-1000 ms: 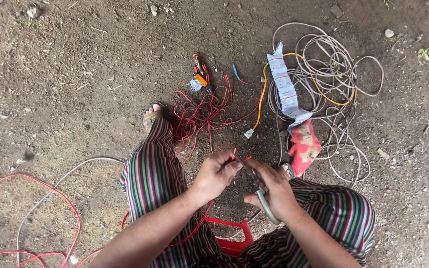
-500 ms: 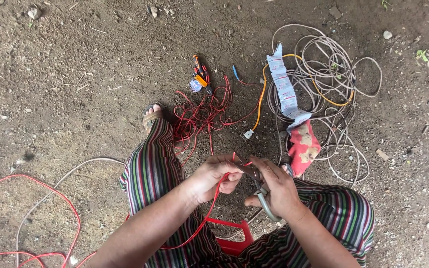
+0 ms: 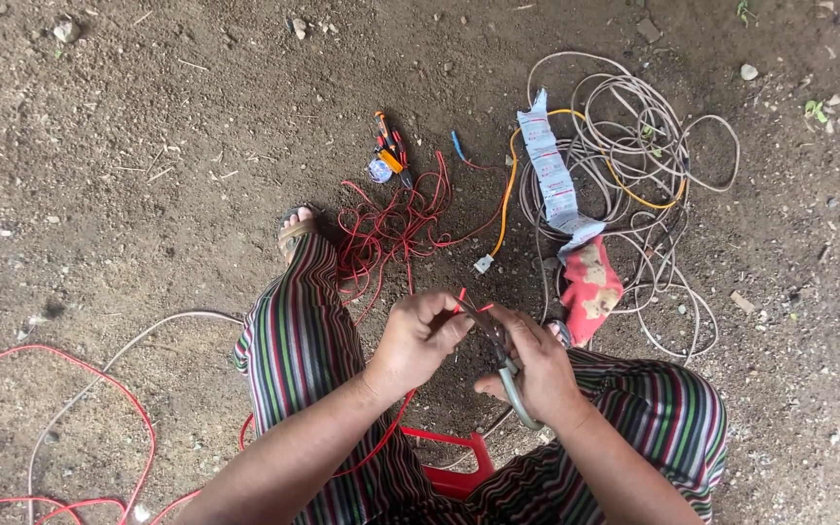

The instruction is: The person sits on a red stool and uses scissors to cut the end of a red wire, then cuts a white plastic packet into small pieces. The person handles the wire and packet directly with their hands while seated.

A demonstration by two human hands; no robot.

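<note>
My left hand [image 3: 420, 340] pinches the end of a thin red wire [image 3: 396, 222] in front of my knees. My right hand [image 3: 532, 365] grips grey-handled scissors [image 3: 509, 374], their blades set against the red wire end between the two hands. The wire runs down under my left forearm and also trails into a red tangle on the dirt ahead. I sit low on a red stool [image 3: 454, 462], in striped trousers.
Ahead on the dirt ground [image 3: 148, 146] lie an orange-handled tool [image 3: 391, 156], an orange wire [image 3: 507, 194] with a small white plug, a grey cable coil [image 3: 634, 165], a strip of white packets [image 3: 551, 180] and a red cloth [image 3: 590, 292]. Red and grey cables [image 3: 80, 389] loop at the left.
Both hands have stayed close together in front of the knees. The left hand's fingers have curled tighter on the red wire end, and the scissors have shifted closer to it.
</note>
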